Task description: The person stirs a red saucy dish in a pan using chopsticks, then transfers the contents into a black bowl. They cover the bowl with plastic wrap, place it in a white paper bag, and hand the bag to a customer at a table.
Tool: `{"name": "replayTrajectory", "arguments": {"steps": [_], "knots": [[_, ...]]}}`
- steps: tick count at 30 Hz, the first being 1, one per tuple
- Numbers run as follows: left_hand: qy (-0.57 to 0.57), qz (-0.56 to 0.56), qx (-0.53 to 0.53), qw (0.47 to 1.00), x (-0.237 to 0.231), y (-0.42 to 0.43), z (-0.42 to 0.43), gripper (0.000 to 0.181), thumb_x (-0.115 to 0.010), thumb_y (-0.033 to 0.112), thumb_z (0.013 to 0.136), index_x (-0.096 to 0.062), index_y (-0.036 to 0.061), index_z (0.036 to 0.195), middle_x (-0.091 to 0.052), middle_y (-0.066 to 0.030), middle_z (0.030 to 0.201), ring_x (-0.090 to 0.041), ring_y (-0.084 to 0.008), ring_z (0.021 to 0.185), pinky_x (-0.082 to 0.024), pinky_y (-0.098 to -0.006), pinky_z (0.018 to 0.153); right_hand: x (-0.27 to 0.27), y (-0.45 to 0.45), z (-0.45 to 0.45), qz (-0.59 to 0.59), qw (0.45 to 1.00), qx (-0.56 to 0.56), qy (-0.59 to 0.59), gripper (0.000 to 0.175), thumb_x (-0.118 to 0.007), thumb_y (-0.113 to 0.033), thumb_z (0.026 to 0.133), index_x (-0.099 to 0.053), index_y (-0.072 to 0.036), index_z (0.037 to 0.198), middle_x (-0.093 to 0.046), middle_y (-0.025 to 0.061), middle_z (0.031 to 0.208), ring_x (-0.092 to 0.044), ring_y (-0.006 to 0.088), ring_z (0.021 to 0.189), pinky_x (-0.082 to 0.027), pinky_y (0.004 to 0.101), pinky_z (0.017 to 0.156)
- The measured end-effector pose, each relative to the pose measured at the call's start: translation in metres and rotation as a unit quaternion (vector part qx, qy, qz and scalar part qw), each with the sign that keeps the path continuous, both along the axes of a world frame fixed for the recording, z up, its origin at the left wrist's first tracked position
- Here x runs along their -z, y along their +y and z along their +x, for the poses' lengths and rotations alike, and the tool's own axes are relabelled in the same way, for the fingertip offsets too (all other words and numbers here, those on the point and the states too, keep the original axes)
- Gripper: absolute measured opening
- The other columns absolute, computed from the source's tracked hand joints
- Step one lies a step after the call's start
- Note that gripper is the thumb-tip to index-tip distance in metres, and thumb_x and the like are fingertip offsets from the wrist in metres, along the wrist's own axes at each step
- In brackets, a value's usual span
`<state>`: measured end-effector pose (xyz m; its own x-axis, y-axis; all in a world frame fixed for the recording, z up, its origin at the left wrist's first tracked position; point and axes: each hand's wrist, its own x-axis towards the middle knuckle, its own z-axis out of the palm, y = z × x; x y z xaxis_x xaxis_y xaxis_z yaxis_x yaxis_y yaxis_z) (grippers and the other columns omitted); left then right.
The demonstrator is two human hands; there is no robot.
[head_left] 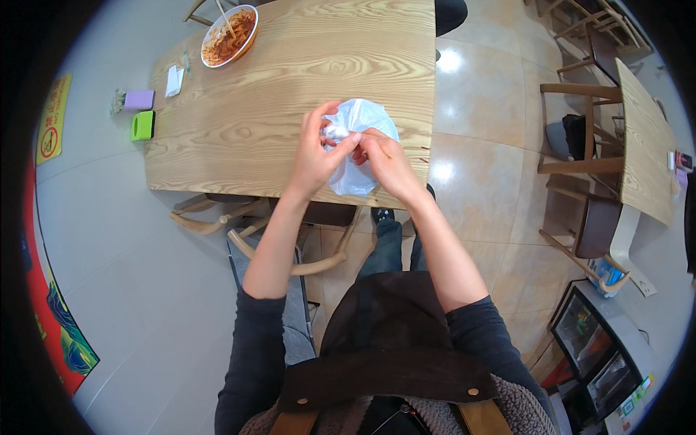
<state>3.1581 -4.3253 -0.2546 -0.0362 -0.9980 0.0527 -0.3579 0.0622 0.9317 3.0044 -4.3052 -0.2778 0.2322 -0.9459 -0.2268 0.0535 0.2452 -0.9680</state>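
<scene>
Above the near right part of the wooden table (261, 130), my left hand (317, 149) has its fingers curled around a small bunch of crumpled clear plastic (335, 131). My right hand (385, 157) meets it from the right, fingertips pinched together beside my left thumb at the plastic's edge. Beneath both hands a pale, translucent plastic bag (353, 176) lies spread on the tabletop. Whether the crumpled bunch is part of this bag cannot be told. At the far left of the table stands a white bowl (253, 41) of reddish noodle-like food with chopsticks in it.
A folded white tissue (174, 81), a purple box (139, 100) and a green holder (142, 125) are by the left edge, against the wall. Wooden chairs (318, 265) stand at the near edge. Another person's dark-clothed leg (451, 15) shows beyond the far right corner.
</scene>
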Motion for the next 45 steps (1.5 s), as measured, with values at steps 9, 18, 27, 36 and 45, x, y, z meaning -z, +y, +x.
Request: {"name": "replayTrajectory", "arguments": {"steps": [9, 18, 27, 36, 45], "knots": [[0.278, 0.398, 0.023, 0.874, 0.040, -0.016, 0.057, 0.033, -0.053, 0.029, 0.100, -0.062, 0.0031, 0.117, -0.067, -0.0083, 0.112, -0.064, -0.0120, 0.094, -0.051, -0.0282, 0.081, 0.057, 0.040, -0.005, 0.147, 0.963, 0.174, 0.142, 0.064, -0.073, -0.035, 0.081, -0.050, 0.008, 0.123, -0.064, 0.0184, 0.098, -0.062, 0.0245, 0.087, -0.050, 0.0348, 0.077], [0.388, 0.384, 0.041, 0.837, 0.041, -0.037, 0.053, 0.033, -0.049, 0.029, 0.101, -0.057, 0.0016, 0.119, -0.064, -0.0131, 0.120, -0.063, -0.0203, 0.107, -0.052, -0.0352, 0.095, 0.046, 0.033, 0.004, 0.236, 0.952, 0.182, -0.071, 0.049, -0.066, -0.024, 0.091, -0.047, 0.002, 0.128, -0.061, 0.0123, 0.105, -0.063, 0.0170, 0.086, -0.053, 0.0280, 0.067], [0.427, 0.201, -0.006, 0.881, 0.050, -0.174, -0.008, 0.033, -0.046, 0.028, 0.102, -0.055, 0.0010, 0.119, -0.063, -0.0130, 0.122, -0.060, -0.0212, 0.112, -0.047, -0.0346, 0.098, 0.024, 0.008, -0.073, 0.169, 0.950, 0.244, -0.098, 0.044, -0.057, -0.017, 0.096, -0.044, 0.002, 0.133, -0.054, 0.0135, 0.117, -0.062, 0.0216, 0.103, -0.052, 0.0314, 0.089], [0.446, 0.100, -0.100, 0.884, 0.089, -0.258, -0.040, 0.034, -0.049, 0.026, 0.102, -0.050, -0.0008, 0.123, -0.060, -0.0142, 0.117, -0.057, -0.0230, 0.112, -0.047, -0.0343, 0.096, 0.063, 0.111, -0.169, 0.255, 0.916, 0.303, -0.060, 0.022, -0.057, -0.015, 0.095, -0.061, 0.000, 0.110, -0.065, 0.0090, 0.100, -0.064, 0.0164, 0.093, -0.052, 0.0286, 0.081], [0.062, -0.078, -0.228, 0.969, 0.079, -0.216, -0.092, 0.044, -0.073, 0.021, 0.080, -0.057, 0.0057, 0.118, -0.056, -0.0101, 0.110, -0.057, -0.0197, 0.094, -0.049, -0.0312, 0.078, 0.071, 0.226, -0.212, 0.304, 0.888, 0.343, 0.027, 0.019, -0.054, -0.016, 0.096, -0.063, -0.002, 0.104, -0.067, 0.0073, 0.093, -0.065, 0.0150, 0.086, -0.052, 0.0277, 0.076]]}}
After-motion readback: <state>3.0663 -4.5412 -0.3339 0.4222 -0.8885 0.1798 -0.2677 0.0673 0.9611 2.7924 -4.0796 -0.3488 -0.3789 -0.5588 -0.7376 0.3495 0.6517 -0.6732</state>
